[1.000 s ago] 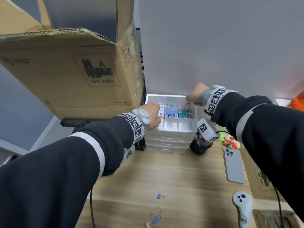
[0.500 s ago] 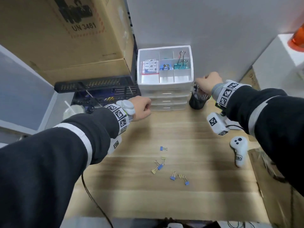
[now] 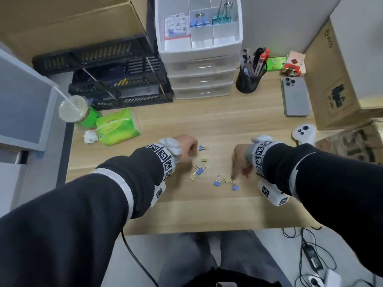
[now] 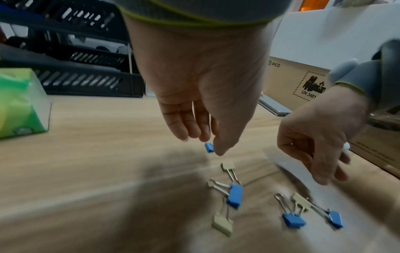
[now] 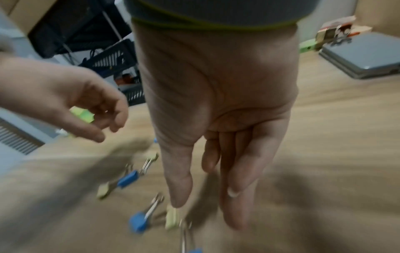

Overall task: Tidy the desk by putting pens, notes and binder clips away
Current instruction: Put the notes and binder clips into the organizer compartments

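Note:
Several small blue and yellow binder clips lie loose on the wooden desk. My left hand hovers just above the farthest blue clip, its thumb tip close beside that clip and its fingers hanging loosely, holding nothing. My right hand points straight fingers down at the nearer group, the thumb tip just above a yellow clip next to a blue clip. It holds nothing. At the back, the white drawer organizer has sticky notes and larger clips in its top compartments. A black pen cup beside it holds pens.
A phone and a white controller lie at the right beside a cardboard box. On the left are a green tissue pack, a drink cup and black stacked trays. The desk's front edge is near me.
Both hands have come down from the organizer and pen cup to the loose clips on the desk. The head view has tilted down with them.

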`<state>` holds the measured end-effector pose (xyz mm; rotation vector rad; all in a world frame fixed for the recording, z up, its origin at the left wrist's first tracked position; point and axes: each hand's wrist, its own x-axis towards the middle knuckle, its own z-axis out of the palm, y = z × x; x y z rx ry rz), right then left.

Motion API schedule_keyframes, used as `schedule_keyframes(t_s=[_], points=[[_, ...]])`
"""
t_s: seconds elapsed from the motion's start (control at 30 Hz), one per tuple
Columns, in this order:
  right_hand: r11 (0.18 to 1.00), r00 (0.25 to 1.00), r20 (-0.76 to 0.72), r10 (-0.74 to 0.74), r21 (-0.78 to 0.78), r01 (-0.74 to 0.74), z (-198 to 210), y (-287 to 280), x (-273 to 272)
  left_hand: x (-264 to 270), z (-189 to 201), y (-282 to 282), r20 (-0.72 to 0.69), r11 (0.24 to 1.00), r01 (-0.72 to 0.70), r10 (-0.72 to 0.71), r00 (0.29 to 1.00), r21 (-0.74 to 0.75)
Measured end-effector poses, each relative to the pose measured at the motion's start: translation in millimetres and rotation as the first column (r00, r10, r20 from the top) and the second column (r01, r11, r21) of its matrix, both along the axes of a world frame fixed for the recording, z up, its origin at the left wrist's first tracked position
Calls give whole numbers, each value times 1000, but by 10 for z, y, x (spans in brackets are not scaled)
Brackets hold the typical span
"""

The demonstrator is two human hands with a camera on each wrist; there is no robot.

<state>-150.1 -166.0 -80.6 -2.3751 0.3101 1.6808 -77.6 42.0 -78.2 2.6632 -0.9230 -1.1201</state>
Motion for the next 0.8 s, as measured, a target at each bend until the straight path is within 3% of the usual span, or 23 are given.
schedule_keyframes(t_s=[0.2,0.47,0.53,0.7,0.8], points=[[995,997,62,37,-90,-31,-356,178,-412,-290,-332,20,-69,999,-14,16,997,30],[988,978,166,128,-107,-111,-315,241,-459,-351,-453,-136,-53,991,113,-109,993,77],[995,973,214,85,-78,-70,-307,189,-489,-359,-479,-156,-35,987,135,-133,991,87],[965,917,327,-228,201,168,-354,53,-482,-370,-579,-188,-10,984,162,-162,987,78],[948,896,358,-263,268,172,-411,41,-490,-363,-599,-182,10,980,184,-186,983,72]])
